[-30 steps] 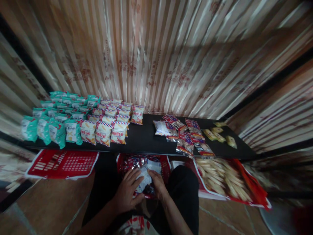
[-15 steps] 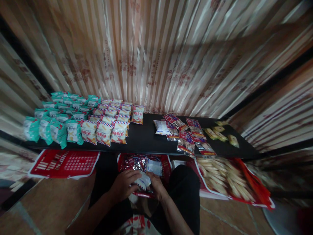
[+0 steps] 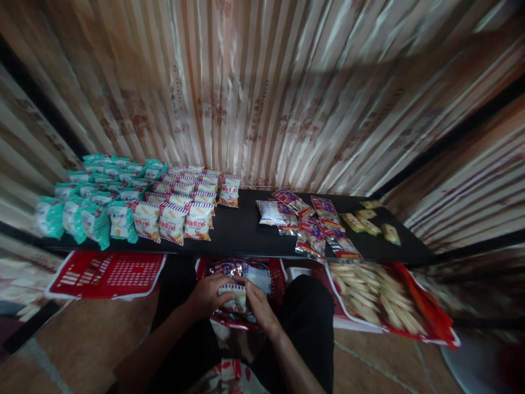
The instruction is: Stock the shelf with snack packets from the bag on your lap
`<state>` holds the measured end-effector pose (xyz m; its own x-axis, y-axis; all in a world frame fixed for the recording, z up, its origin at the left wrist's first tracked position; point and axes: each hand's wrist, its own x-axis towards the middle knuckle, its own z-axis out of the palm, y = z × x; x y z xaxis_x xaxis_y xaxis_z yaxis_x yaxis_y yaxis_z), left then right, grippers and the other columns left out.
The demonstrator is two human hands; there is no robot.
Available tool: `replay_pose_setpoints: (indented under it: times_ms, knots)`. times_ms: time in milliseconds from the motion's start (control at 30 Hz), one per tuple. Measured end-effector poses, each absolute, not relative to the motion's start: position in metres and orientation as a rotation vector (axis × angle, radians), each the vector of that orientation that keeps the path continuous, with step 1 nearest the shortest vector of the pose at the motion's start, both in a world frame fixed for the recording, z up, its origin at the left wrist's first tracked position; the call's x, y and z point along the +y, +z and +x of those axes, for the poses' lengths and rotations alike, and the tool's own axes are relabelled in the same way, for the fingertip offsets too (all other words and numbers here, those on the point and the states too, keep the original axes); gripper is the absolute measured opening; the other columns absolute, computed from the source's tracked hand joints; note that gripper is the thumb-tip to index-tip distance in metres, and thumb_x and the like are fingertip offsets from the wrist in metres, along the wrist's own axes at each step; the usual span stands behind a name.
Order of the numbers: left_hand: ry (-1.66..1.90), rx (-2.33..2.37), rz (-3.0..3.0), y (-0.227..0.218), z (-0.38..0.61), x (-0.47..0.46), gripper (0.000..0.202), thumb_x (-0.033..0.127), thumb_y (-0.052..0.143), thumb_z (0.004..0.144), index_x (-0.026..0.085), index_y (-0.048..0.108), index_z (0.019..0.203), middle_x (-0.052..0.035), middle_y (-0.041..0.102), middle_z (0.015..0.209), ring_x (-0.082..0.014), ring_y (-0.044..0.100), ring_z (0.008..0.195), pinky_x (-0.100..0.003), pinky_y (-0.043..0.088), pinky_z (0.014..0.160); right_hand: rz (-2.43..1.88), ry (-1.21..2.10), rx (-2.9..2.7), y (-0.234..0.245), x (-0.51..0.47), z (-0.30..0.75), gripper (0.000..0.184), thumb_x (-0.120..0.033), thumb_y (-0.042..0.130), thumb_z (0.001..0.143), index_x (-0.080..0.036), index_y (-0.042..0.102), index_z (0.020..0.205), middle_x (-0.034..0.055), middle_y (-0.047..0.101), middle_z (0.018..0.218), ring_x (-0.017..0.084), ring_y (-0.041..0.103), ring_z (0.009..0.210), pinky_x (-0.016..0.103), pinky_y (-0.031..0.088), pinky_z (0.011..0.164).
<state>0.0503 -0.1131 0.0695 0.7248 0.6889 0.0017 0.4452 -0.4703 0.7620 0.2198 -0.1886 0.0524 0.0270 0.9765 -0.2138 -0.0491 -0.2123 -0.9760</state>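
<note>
Between my two hands is a small white snack bag point(image 3: 233, 297) with a striped red-and-blue edge. My left hand point(image 3: 208, 297) grips its left side, the thumb lying across the front. On the other side, my right hand point(image 3: 258, 302) holds the bag's right edge with the fingers near its top. Both hands are over a red basket point(image 3: 281, 282) on my lap, in which shiny red-and-purple packets point(image 3: 227, 267) and a pale packet point(image 3: 259, 278) show. The hands and the bag hide part of the basket's contents.
On the black table point(image 3: 241, 235), teal snack bags point(image 3: 96, 221) and white striped bags point(image 3: 172, 221) stand in rows at left. Red-purple packets point(image 3: 310, 241) and yellow packs point(image 3: 361, 223) lie at right. Below are a red basket point(image 3: 110, 273) and another of pale packs point(image 3: 361, 293).
The bag in my hands has been turned, so its striped edge now faces up and its printed front shows. Both hands have risen slightly and come closer together.
</note>
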Motion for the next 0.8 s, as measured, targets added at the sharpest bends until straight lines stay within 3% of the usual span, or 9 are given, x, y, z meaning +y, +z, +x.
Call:
replay_pose_setpoints:
  times_ms: [100, 267, 433, 667, 800]
  knots:
    - [0.363, 0.921, 2.126, 0.073, 0.053, -0.111, 0.026, 0.035, 0.058, 0.080, 0.023, 0.066, 0.101, -0.0031, 0.069, 0.098, -0.0185, 0.063, 0.091, -0.027, 0.046, 0.082, -1.309, 1.396, -1.021, 0.053, -0.192, 0.221, 0.060, -0.069, 0.043, 0.079, -0.021, 0.063, 0.110, 0.0045, 0.068, 0.095, 0.021, 0.062, 0.085, 0.034, 0.048, 0.081]
    - [0.395, 0.986, 2.102, 0.072, 0.058, -0.109, 0.023, 0.038, 0.057, 0.079, 0.019, 0.066, 0.090, -0.0035, 0.068, 0.089, -0.0174, 0.062, 0.082, -0.025, 0.045, 0.075, -1.378, 1.317, -1.043, 0.049, -0.194, 0.218, 0.048, -0.059, 0.061, 0.073, -0.019, 0.065, 0.100, 0.0044, 0.068, 0.091, 0.022, 0.061, 0.086, 0.034, 0.048, 0.080]
    - [0.427, 1.039, 2.049, 0.072, 0.066, -0.107, 0.026, 0.042, 0.055, 0.079, 0.020, 0.066, 0.087, -0.0030, 0.068, 0.088, -0.0176, 0.062, 0.082, -0.027, 0.046, 0.077, -1.415, 1.222, -0.947, 0.047, -0.192, 0.215, 0.050, -0.059, 0.058, 0.076, -0.017, 0.065, 0.102, 0.0052, 0.069, 0.089, 0.024, 0.062, 0.085, 0.034, 0.049, 0.078]
    - [0.491, 1.023, 1.759, 0.065, 0.071, -0.104, 0.033, 0.038, 0.059, 0.076, 0.018, 0.063, 0.102, -0.0032, 0.068, 0.095, -0.0168, 0.063, 0.084, -0.026, 0.048, 0.074, -1.493, 1.136, -0.785, 0.045, -0.188, 0.218, 0.055, -0.064, 0.059, 0.071, -0.016, 0.067, 0.097, 0.0056, 0.071, 0.085, 0.023, 0.063, 0.079, 0.031, 0.049, 0.071]
    - [0.534, 1.008, 1.528, 0.056, 0.075, -0.106, 0.054, 0.033, 0.061, 0.074, 0.017, 0.049, 0.124, -0.0033, 0.068, 0.092, -0.0154, 0.063, 0.080, -0.026, 0.049, 0.071, -1.468, 1.194, -0.642, 0.039, -0.186, 0.221, 0.061, -0.068, 0.058, 0.069, -0.016, 0.066, 0.100, 0.0065, 0.072, 0.085, 0.025, 0.065, 0.079, 0.032, 0.050, 0.068]
